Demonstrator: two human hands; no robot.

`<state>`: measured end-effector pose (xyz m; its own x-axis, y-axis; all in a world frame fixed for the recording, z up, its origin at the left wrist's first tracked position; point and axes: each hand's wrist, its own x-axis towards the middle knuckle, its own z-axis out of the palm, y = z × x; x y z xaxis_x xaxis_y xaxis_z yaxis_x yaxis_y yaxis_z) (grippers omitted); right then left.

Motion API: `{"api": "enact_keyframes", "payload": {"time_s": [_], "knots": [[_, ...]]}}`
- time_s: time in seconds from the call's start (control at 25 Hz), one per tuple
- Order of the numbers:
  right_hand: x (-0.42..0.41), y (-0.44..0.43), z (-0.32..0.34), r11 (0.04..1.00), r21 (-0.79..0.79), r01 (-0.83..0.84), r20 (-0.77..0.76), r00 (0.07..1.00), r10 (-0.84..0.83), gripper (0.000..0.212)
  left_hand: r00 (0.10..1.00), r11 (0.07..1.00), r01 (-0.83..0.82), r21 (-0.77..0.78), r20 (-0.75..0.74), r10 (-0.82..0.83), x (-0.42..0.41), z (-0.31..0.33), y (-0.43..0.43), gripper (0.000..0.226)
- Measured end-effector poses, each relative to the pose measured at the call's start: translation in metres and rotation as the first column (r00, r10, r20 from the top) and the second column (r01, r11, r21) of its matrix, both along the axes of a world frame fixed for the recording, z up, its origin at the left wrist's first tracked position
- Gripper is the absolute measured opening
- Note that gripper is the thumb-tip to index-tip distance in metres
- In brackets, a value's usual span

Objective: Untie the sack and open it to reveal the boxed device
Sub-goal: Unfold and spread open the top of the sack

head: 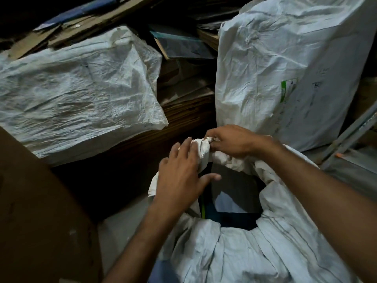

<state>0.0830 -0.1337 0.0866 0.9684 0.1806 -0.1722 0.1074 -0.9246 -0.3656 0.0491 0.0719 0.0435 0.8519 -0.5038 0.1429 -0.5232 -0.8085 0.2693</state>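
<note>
Fingers (212,137) of the right hand (234,141) curl tight around the twisted knot (201,147) of the white sack (234,252), pinching its far end. On the knot's near side the left hand (181,174) lies flat against the bunched cloth, fingers loosely spread and the thumb stretched out to the right over the gap. Both bare forearms reach in from the bottom edge. Low in the middle of the view, the sack's crumpled mouth gapes below the knot, showing a dark box (232,199) with a pale panel inside. Beyond stand a tall white wrapped parcel (285,68) at right and another white-wrapped bundle (77,88) at left, with stacked flattened cardboard (183,103) between them.
</note>
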Motion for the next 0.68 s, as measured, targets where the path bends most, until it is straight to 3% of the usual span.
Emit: {"api": "enact_keyframes", "payload": {"time_s": [0.04,0.12,0.2,0.28,0.4,0.48,0.56,0.6,0.64,0.68], "knots": [[0.006,-0.004,-0.001,0.998,0.063,0.008,-0.074,0.997,-0.003,0.015,0.998,0.995,-0.05,0.085,-0.027,0.052,0.001,-0.009,-0.005,0.088],[0.014,-0.015,-0.006,0.987,0.159,0.031,-0.156,0.988,-0.005,0.016,0.994,0.99,-0.087,0.113,-0.055,0.094,0.016,-0.029,-0.001,0.077],[0.014,-0.026,-0.016,0.978,0.195,0.068,-0.165,0.986,-0.036,0.018,0.982,0.999,-0.044,-0.03,-0.188,0.038,0.041,-0.045,0.011,0.049],[0.013,-0.034,-0.03,0.99,0.086,0.112,-0.105,0.989,-0.102,0.027,0.887,0.944,-0.101,-0.315,-0.458,-0.058,0.06,-0.059,0.023,0.01],[0.007,-0.025,-0.036,0.979,-0.147,0.144,0.089,0.987,-0.132,0.046,0.664,0.777,-0.304,-0.552,-0.707,-0.243,0.066,-0.063,0.034,0.02],[-0.009,-0.017,-0.03,0.959,-0.231,0.166,0.162,0.978,-0.13,0.074,0.618,0.722,-0.421,-0.549,-0.756,-0.215,0.071,-0.072,0.038,0.025],[-0.04,-0.021,-0.027,0.887,-0.375,0.269,0.137,0.963,-0.234,0.103,0.548,0.701,-0.522,-0.486,-0.821,-0.161,0.076,-0.082,0.042,0.024],[-0.055,-0.03,-0.03,0.845,-0.424,0.326,0.115,0.945,-0.307,0.106,0.538,0.717,-0.527,-0.456,-0.832,-0.134,0.078,-0.083,0.042,0.022],[-0.068,-0.042,-0.034,0.822,-0.414,0.391,0.109,0.918,-0.382,0.097,0.587,0.781,-0.456,-0.426,-0.804,-0.096,0.08,-0.081,0.04,0.024],[-0.075,-0.055,-0.036,0.822,-0.353,0.448,0.102,0.891,-0.442,0.081,0.705,0.869,-0.314,-0.382,-0.707,-0.056,0.081,-0.075,0.035,0.03]]}}
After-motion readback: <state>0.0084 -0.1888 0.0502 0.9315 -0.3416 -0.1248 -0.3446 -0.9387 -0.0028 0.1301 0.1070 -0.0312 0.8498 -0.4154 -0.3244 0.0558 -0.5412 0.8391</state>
